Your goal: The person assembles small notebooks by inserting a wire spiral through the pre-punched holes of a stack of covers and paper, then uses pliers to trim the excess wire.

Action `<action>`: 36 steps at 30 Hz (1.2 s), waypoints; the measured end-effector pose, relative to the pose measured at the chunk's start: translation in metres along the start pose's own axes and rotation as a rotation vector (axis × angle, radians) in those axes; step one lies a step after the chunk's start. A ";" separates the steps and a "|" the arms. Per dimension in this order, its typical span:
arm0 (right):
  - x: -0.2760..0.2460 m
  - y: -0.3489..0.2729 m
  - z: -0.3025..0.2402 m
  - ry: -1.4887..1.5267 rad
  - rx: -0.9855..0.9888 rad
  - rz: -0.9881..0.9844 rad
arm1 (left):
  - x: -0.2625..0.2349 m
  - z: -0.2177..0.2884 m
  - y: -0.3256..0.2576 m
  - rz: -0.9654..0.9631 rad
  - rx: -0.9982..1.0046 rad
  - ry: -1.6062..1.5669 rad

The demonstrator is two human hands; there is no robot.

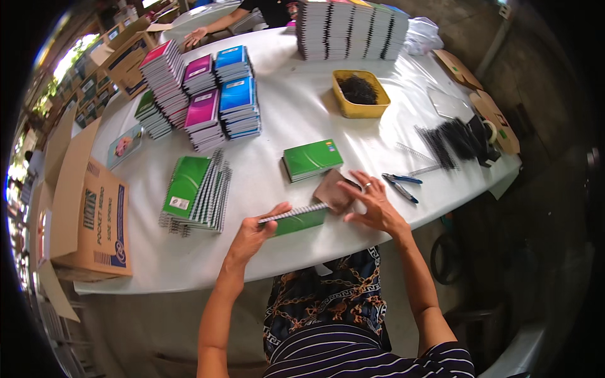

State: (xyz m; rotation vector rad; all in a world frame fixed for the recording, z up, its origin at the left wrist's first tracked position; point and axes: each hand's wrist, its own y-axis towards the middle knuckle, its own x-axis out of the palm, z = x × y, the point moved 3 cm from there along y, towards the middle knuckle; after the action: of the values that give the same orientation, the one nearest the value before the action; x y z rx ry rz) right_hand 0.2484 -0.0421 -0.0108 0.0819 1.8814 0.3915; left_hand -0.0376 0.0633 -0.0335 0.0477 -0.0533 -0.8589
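Left grip (249, 235) clamped on a green notebook (301, 223), thumb and fingers closed about its left end; you hold it low over the near edge of the counter (265, 170), white coil spine uppermost, green cover facing you. Far end of that spine meets the brown block (334, 190), or nearly so; contact hard to tell. Your right grip (375, 205) has its fingers spread and thumb apart, fingertips over the block's right side; you appear to touch it, but pressure cannot be told. Just beyond the block, a short green stack (312, 159) lies flat. Right of your right hand: pliers (402, 190), blue-handled, handles splayed, lying on the counter. Farther right, a heap of loose black coils (457, 143). Ahead of you, a yellow basket (361, 112) with dark coils inside. To your left, a fanned pile of green notebooks (189, 183), coils showing along its right side; behind it, magenta stacks (203, 110) and blue stacks (238, 97) close together, with a taller red-topped stack (165, 82) to their left. Open carton (104, 217) at the counter's left end. Far side: a long row of piled notebooks (350, 31), and another person's hand (196, 38) near the far edge, well apart from yours.
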 end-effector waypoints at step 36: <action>-0.043 0.008 -0.083 0.865 0.209 -0.206 | 0.062 0.085 0.001 0.519 0.580 1.427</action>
State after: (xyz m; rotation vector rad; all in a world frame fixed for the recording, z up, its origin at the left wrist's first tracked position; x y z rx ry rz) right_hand 0.1852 -0.0640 0.0543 -0.1697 2.7497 0.0750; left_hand -0.0017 0.0154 0.0530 1.1244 0.9867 -0.1194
